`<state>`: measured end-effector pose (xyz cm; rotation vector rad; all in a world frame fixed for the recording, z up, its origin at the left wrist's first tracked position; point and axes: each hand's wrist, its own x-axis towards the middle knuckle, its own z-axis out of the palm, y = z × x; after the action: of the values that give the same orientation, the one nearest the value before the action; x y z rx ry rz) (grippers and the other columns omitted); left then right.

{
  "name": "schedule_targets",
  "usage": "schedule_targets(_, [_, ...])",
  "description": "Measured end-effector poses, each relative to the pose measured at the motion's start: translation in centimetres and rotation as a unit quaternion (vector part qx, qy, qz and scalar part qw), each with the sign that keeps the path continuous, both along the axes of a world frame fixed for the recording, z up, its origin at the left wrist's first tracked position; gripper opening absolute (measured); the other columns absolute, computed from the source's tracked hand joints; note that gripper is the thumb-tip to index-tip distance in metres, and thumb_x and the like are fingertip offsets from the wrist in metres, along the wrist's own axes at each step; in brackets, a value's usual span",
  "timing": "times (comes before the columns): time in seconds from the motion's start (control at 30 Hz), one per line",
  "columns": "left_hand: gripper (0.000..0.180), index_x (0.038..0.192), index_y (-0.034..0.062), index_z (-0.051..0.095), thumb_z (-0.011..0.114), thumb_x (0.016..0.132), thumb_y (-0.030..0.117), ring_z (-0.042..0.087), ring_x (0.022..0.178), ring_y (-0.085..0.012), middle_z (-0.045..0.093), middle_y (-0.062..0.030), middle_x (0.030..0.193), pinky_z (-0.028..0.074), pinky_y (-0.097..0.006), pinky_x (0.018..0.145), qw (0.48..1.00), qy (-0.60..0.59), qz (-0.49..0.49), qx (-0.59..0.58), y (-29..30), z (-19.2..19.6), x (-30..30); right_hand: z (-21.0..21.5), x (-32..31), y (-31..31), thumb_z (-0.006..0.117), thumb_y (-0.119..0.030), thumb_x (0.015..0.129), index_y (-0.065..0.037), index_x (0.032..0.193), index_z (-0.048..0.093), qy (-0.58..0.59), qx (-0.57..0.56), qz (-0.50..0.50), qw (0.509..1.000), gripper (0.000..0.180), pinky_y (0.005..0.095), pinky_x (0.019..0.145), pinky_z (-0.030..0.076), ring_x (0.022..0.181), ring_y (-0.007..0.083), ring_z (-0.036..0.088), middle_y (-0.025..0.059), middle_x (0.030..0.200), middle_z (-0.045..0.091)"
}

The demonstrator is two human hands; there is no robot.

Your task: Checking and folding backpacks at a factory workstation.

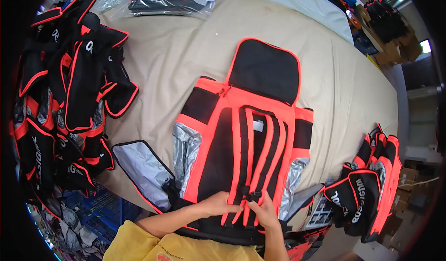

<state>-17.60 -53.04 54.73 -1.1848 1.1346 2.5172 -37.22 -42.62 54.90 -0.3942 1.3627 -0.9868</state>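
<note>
Orange-and-black backpack [241, 154], laid flat on the beige table [176, 56] before the person, straps up; left hand [219, 204] and right hand [265, 211] both pinching the small black buckle [252, 196] at its lower straps; matching bags [65, 98] heaped at left.

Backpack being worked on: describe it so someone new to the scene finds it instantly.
On the beige table, look at the middle, just above the person's two hands. The backpack lies flat and opened out, orange with black panels, its top flap folded up and silver lining showing at its sides. Unlike the heaped bags at left and the stack at right, it lies alone, with both hands on a black buckle.
</note>
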Motion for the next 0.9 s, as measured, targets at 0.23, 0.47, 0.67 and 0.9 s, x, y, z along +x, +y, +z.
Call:
schedule_targets(0.23, [0.038, 0.132, 0.0018, 0.069, 0.078, 0.096, 0.011, 0.066, 0.111, -0.0110, 0.072, -0.0030, 0.125, 0.054, -0.030, 0.097, 0.975, 0.076, 0.100, 0.182, -0.8, 1.4, 0.4, 2.1, 0.6, -1.1, 0.065, -0.009, 0.105, -0.001, 0.151, 0.040, 0.046, -0.073, 0.028, 0.996, 0.052, 0.0323, 0.110, 0.044, 0.128, 0.0138, 0.054, 0.0064, 0.138, 0.057])
schedule_targets(0.47, [0.049, 0.137, 0.0007, 0.067, 0.081, 0.090, 0.005, 0.064, 0.115, -0.0123, 0.071, -0.0054, 0.128, 0.053, -0.033, 0.102, 0.979, 0.128, 0.137, -0.083, -5.5, 4.1, -3.9, 7.4, 2.0, -0.3, 0.068, -0.011, 0.099, 0.008, 0.147, 0.048, 0.559, -0.157, 0.008, 0.814, 0.056, 0.0486, 0.112, 0.042, 0.134, 0.0482, 0.051, 0.0284, 0.144, 0.053])
schedule_targets(0.67, [0.024, 0.091, -0.0020, 0.072, 0.090, 0.081, 0.011, 0.070, 0.080, -0.0147, 0.073, -0.0081, 0.090, 0.055, -0.032, 0.071, 0.970, 0.027, 0.138, -0.200, -17.8, 8.2, -9.6, 4.7, 9.0, 5.8, 0.074, -0.042, 0.092, -0.011, 0.145, 0.062, 0.572, -0.156, 0.344, 0.728, 0.062, 0.0613, 0.121, 0.030, 0.152, 0.0436, 0.035, 0.0196, 0.160, 0.044])
schedule_targets(0.9, [0.042, 0.105, -0.0128, 0.070, 0.093, 0.076, 0.006, 0.073, 0.099, -0.0256, 0.073, -0.0188, 0.105, 0.058, -0.038, 0.084, 0.970, 0.023, 0.139, -0.197, -19.5, 4.2, -10.4, 0.2, 10.0, 8.1, 0.066, -0.048, 0.097, -0.011, 0.149, 0.059, 0.585, -0.128, 0.391, 0.698, 0.064, 0.0619, 0.126, 0.021, 0.157, 0.0425, 0.028, 0.0194, 0.167, 0.037])
